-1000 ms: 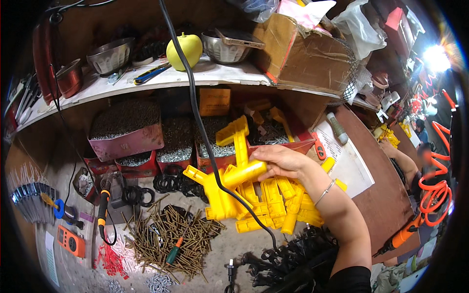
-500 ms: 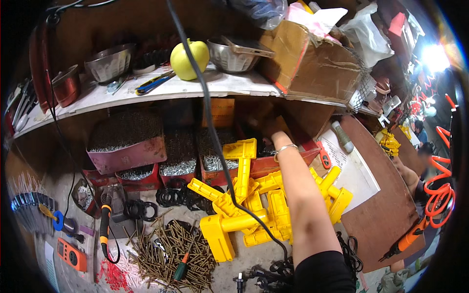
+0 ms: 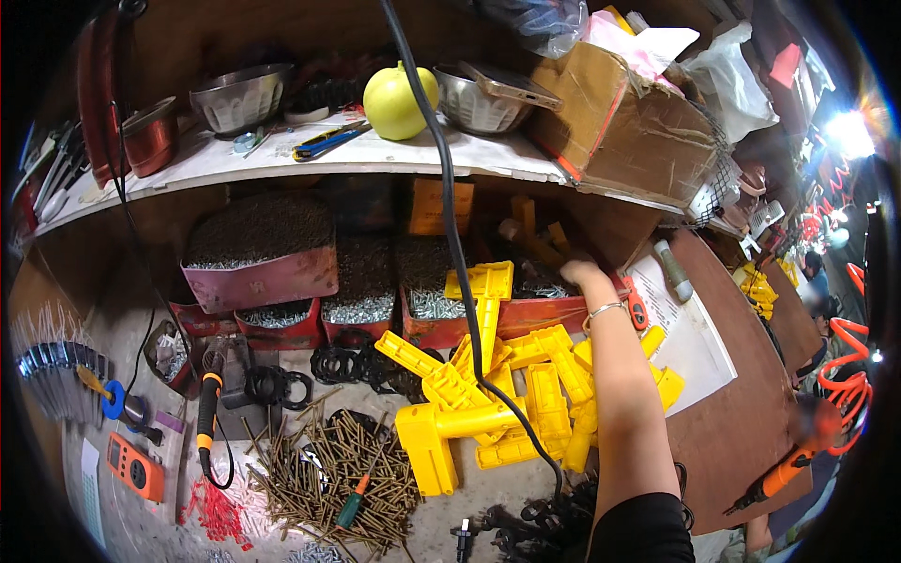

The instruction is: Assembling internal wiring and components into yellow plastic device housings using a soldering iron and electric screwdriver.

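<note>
My right hand is at the right end of the row of red parts bins, above the front rim. Its fingers look curled in; anything between them is too small and dark to make out. Below the hand and left of my forearm lies a heap of yellow plastic housings, with one piece standing up against the bins. A black cable hangs down across the heap. Other bins hold silvery screws. My left hand is out of view.
Long brass-coloured screws lie piled around a green-handled screwdriver. A soldering iron stands at the left. On the shelf above are a yellow-green fruit, metal bowls and a cardboard box. An orange power screwdriver is at the right.
My right hand has drawn back from the dark inside of the bin toward its front rim and to the right. The whole view has shifted slightly.
</note>
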{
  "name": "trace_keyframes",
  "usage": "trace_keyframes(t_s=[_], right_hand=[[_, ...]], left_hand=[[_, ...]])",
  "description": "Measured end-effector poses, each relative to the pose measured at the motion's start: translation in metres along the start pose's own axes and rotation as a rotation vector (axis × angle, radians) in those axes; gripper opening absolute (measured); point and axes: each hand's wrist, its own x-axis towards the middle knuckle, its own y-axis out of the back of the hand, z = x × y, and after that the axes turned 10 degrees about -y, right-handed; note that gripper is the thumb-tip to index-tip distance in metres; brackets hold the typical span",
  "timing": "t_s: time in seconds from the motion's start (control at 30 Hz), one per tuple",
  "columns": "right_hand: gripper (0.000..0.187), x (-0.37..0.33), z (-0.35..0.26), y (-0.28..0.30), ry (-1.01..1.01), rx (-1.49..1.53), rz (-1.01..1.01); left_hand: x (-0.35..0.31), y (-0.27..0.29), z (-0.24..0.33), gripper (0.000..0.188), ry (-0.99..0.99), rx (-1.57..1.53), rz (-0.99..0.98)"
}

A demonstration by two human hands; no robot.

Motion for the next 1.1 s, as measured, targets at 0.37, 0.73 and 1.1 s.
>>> trace_keyframes(t_s=[0.37,0.73,1.1], right_hand=[[0.027,-0.099,0.032,0.076,0.115,0.283,0.649],[0.028,-0.325,0.135,0.063,0.029,1.484,-0.057],[0.049,-0.511,0.068,0.010,0.141,2.172,-0.414]], left_hand=[[-0.057,-0.026,-0.106,0.050,1.406,-1.686,0.823],[-0.051,-0.029,-0.115,0.045,1.403,-1.547,0.697],[-0.054,-0.021,-0.112,0.049,1.405,-1.514,0.702]])
